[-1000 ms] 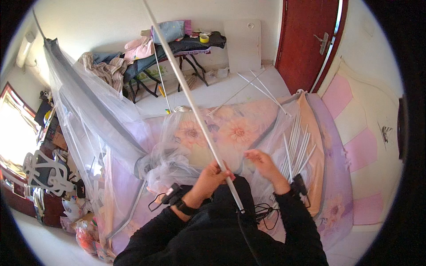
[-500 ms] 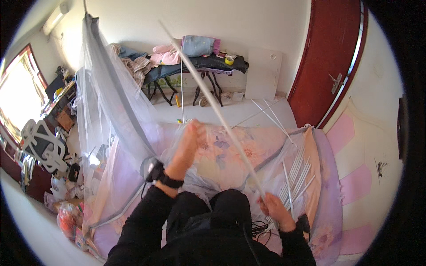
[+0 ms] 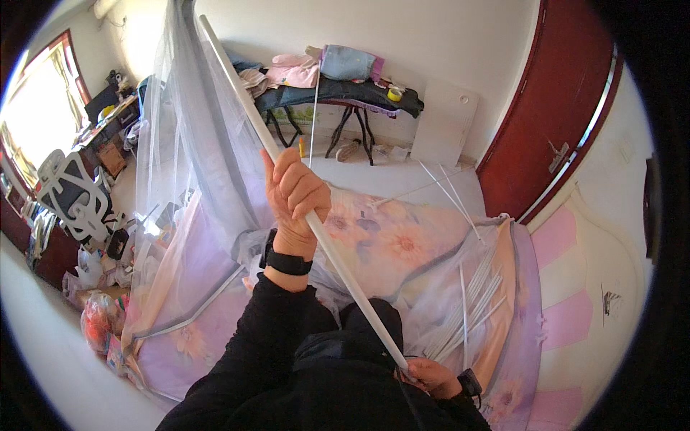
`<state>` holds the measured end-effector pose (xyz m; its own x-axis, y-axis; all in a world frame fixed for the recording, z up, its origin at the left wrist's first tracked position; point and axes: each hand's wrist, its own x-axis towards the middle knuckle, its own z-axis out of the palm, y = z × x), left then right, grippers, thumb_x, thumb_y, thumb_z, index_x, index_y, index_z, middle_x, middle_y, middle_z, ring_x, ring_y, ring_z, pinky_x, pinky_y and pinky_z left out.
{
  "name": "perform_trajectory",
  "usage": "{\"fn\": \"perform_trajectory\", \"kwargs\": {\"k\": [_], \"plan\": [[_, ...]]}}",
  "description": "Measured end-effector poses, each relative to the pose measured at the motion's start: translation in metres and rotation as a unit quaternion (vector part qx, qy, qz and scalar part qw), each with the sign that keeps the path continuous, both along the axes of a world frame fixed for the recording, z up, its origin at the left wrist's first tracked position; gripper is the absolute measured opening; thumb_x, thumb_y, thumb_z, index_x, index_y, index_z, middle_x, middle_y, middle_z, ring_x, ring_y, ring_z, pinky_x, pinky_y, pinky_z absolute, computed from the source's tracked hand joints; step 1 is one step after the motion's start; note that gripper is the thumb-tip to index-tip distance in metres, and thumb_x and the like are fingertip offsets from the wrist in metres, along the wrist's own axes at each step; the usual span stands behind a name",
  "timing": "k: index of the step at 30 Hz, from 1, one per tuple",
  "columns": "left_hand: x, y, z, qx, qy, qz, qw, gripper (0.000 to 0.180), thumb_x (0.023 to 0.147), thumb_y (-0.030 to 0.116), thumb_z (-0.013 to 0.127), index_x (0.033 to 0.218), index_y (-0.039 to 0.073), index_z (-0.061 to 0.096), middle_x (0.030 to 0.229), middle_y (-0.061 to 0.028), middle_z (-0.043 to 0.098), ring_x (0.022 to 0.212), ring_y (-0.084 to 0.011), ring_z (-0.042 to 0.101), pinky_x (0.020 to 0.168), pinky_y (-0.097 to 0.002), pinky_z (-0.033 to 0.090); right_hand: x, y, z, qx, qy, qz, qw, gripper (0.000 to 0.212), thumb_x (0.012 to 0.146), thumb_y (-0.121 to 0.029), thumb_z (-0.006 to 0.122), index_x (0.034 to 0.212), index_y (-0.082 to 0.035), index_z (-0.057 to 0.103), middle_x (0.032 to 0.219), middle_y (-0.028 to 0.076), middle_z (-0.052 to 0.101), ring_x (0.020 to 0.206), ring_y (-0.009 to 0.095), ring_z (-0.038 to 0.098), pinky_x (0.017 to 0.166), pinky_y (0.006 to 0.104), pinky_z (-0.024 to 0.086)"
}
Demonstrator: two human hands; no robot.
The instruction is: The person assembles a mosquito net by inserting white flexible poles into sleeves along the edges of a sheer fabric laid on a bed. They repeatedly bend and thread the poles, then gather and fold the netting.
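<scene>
A long white pole (image 3: 357,287) runs slantwise across the view, from the upper left down to my lap. My left hand (image 3: 298,188) is closed around it near the middle, knuckles up. At its lower end, my right hand (image 3: 431,377) grips the pole low beside my right thigh. White mosquito netting with a grey band (image 3: 215,147) hangs at the left, behind the pole's upper part. Several thin white poles (image 3: 467,309) lie bunched on the netting to my right.
I sit on a bed with a flowered sheet (image 3: 402,244). Beyond it, a folding table (image 3: 338,92) holds clothes and a roll of yellow tape (image 3: 394,94). Thin poles (image 3: 451,190) lean at the bed's far edge. A white chair (image 3: 72,194) stands left, a red door (image 3: 553,108) right.
My left hand, raised open and apart before, has closed around the pole. The pole has tilted further left, and my right hand has come down and closer to my body.
</scene>
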<state>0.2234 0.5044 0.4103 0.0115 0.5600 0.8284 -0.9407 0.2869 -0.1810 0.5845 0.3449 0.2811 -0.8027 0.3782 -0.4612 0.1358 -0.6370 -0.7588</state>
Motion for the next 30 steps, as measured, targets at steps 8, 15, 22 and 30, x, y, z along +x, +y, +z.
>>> {"fn": "perform_trajectory", "kwargs": {"k": [8, 15, 22, 30], "plan": [[-0.023, -0.006, -0.005, -0.411, 0.273, 0.284, 0.823, 0.048, 0.092, 0.057, 0.038, 0.067, 0.016, 0.036, 0.052, 0.0067, 0.024, 0.039, -0.0051, 0.018, 0.032, -0.0202, 0.016, -0.03, 0.006, -0.039, 0.3, -0.188, -0.049, 0.934, 0.038, 0.095, -0.041, 0.045, 0.086, -0.004, 0.051, 0.064, 0.008, 0.052, 0.055, 0.019, 0.05, 0.051, 0.0333, 0.041], [-0.015, 0.01, -0.035, -0.531, 0.274, 0.379, 0.706, 0.043, 0.095, 0.05, 0.038, 0.076, 0.012, 0.042, 0.058, 0.003, 0.031, 0.048, -0.0088, 0.028, 0.044, -0.0232, 0.028, -0.025, 0.026, -0.039, 0.673, -0.408, -0.136, 0.602, 0.028, 0.094, -0.031, 0.047, 0.084, -0.005, 0.051, 0.066, 0.015, 0.058, 0.057, 0.034, 0.056, 0.052, 0.0425, 0.044], [-0.024, -0.006, -0.053, -0.408, 0.315, 0.317, 0.796, 0.021, 0.099, 0.019, 0.039, 0.111, 0.003, 0.045, 0.098, -0.0077, 0.054, 0.08, -0.0185, 0.053, 0.083, -0.0388, 0.047, -0.011, 0.021, -0.054, 0.41, -0.211, -0.19, 0.867, 0.023, 0.092, -0.023, 0.052, 0.091, -0.001, 0.056, 0.068, 0.003, 0.056, 0.06, 0.011, 0.052, 0.057, 0.0276, 0.044], [-0.02, -0.02, -0.061, -0.374, 0.313, 0.279, 0.827, 0.026, 0.098, 0.016, 0.041, 0.12, 0.003, 0.039, 0.109, -0.0141, 0.056, 0.096, -0.024, 0.058, 0.09, -0.0396, 0.049, -0.01, 0.014, -0.045, 0.307, -0.198, -0.22, 0.905, 0.015, 0.083, -0.009, 0.063, 0.075, -0.002, 0.052, 0.065, 0.0, 0.052, 0.061, 0.008, 0.047, 0.056, 0.0238, 0.04]]}}
